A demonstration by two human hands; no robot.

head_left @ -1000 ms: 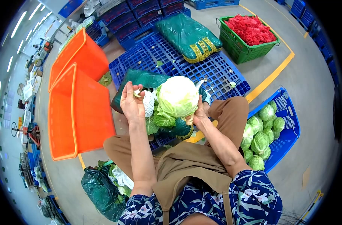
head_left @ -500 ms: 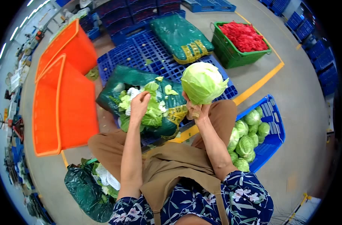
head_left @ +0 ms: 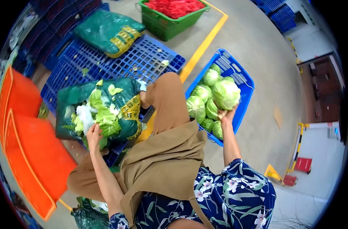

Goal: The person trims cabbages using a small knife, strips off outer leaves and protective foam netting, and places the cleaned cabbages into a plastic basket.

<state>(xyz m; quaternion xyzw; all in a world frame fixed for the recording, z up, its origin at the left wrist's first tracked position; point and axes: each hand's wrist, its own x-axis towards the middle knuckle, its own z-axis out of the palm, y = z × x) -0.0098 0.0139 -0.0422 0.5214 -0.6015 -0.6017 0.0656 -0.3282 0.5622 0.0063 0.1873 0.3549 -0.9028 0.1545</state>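
While the left hand curls at white mesh netting, its hold unclear, the right hand, nearer a blue plastic crate, grips a round pale-green cabbage over it.

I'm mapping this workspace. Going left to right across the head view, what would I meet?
Nearer orange tub, left hand, blue basket of cabbages, flat tan piece on the floor.

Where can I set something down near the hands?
Bare floor lies between the blue crate and the flat brown piece. The blue pallet has open deck between the far sack and near sack, scraps aside. Crowded: the crate, with cabbages; the near sack, with leaves.
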